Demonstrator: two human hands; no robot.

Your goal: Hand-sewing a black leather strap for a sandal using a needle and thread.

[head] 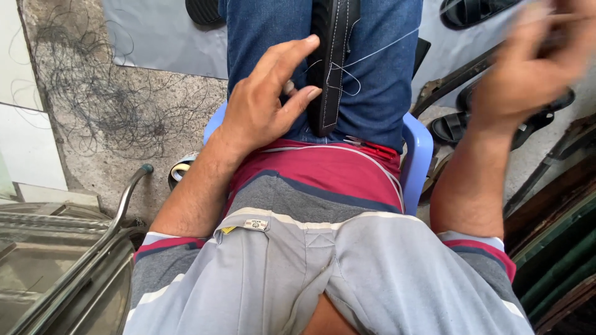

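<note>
Left hand [267,102] rests on the black sandal [332,62] clamped between the person's knees, fingers spread loose, fingertips touching the sandal's edge, not gripping it. Right hand [528,68] is raised off to the side, blurred, fingers curled; a thin white thread [385,48] runs from the sandal up toward it, but cannot tell whether the thread is actually pinched.

Sandal stands upright on edge between blue-jeaned thighs [385,74], sole side facing the camera, black with a line of pale stitching along the rim. Loose thread loops hang just beside it over the jeans.

Person sits on a blue plastic chair [417,155], wearing a grey, maroon and white striped shirt [310,248].

Floor is rough grey concrete [155,124] with a tangle of dark thread scraps [93,93] scattered to the left. A grey sheet [161,37] lies at the top. More black sandals [453,127] lie on the floor to the right, another near the top right corner. Metal rails and a glass-topped case [56,260] bottom left; dark metal and wood bars [552,236] bottom right.
</note>
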